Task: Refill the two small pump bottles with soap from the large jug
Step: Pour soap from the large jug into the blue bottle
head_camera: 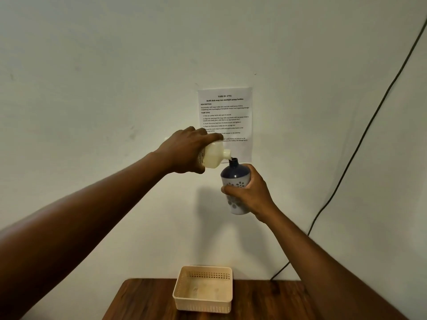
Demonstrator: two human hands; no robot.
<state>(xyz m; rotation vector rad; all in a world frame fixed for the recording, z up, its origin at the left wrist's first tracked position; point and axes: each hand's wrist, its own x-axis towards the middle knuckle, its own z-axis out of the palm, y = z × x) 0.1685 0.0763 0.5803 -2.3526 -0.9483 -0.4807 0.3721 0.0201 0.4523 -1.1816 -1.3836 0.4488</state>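
Observation:
My left hand (184, 151) grips a cream-white soap jug (213, 155), tipped on its side with its spout pointing right. The spout sits right at the open neck of a small bottle (235, 179) with a dark blue top and a white flowered body. My right hand (248, 192) holds that bottle upright around its middle, high above the table. The bottle has no pump head on it. No second pump bottle or pump head is in view.
A beige perforated basket (179, 294) stands on the brown wooden table (265, 301) below my hands. A printed task sheet (225, 107) hangs on the pale wall. A dark cable (360, 139) runs down the wall at the right to the table's back edge.

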